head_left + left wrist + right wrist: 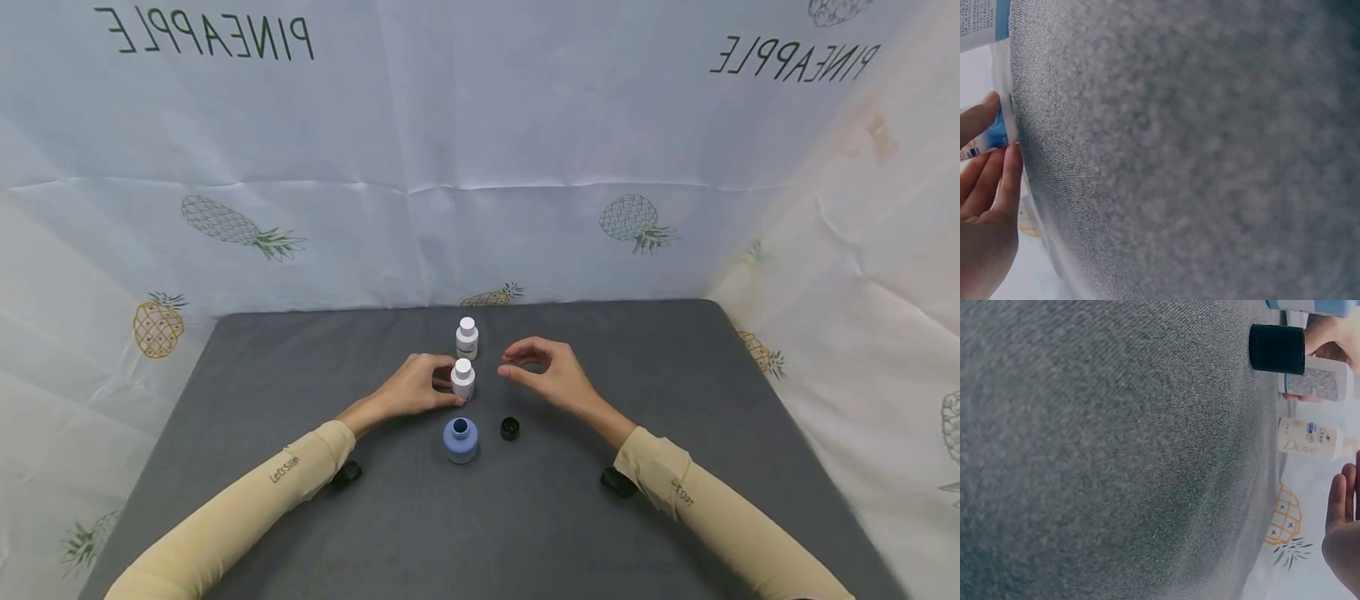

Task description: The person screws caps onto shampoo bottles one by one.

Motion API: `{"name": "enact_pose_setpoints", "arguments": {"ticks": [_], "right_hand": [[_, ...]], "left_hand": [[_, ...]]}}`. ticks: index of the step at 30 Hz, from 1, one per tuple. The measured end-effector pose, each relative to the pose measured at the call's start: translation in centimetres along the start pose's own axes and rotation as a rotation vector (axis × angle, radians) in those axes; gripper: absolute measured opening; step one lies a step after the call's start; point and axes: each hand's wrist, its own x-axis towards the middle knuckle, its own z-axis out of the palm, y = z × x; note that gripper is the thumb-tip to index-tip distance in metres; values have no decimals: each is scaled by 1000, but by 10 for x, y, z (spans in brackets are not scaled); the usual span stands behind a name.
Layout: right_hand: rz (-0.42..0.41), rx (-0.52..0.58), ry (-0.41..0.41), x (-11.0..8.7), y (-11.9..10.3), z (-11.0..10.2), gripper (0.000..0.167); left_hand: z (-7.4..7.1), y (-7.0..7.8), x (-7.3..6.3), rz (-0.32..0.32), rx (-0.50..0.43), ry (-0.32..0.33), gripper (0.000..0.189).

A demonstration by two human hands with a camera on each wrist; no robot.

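My left hand [408, 385] holds a small white bottle [462, 387] with a white cap, thumb on its near side and fingers behind. The left wrist view shows the thumb and fingertips on either side of this bottle's blue-and-white label [997, 130]. Just behind it stands a second white bottle [467, 343], whose label reads Dove [1307, 439] in the right wrist view. To the right, my right hand [551, 372] hovers with fingers loosely bent, touching nothing. Nearer to me, an uncapped blue bottle [461, 446] stands upright, and a black cap [510, 428] lies beside it.
A dark grey cloth covers the table [555, 517]. Behind and at the sides hangs a white curtain [480, 125] printed with pineapples. One black device [347, 473] shows under the left cuff, another [618, 482] under the right cuff.
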Motion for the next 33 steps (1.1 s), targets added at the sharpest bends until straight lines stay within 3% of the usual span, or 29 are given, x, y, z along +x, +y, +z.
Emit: {"name": "enact_pose_setpoints", "arguments": {"ticks": [12,23,33], "right_hand": [[-20,19,-21,0,-2,5,30],[27,8,-66,-5,1,4,31],[35,-7,-131,-6,4,7,31]], "left_hand": [[-4,-1,-10,-2,-40,4,50],[-12,-1,-39,-29,-57,8,49],[3,6,-61,24,-118,-115,52]]}}
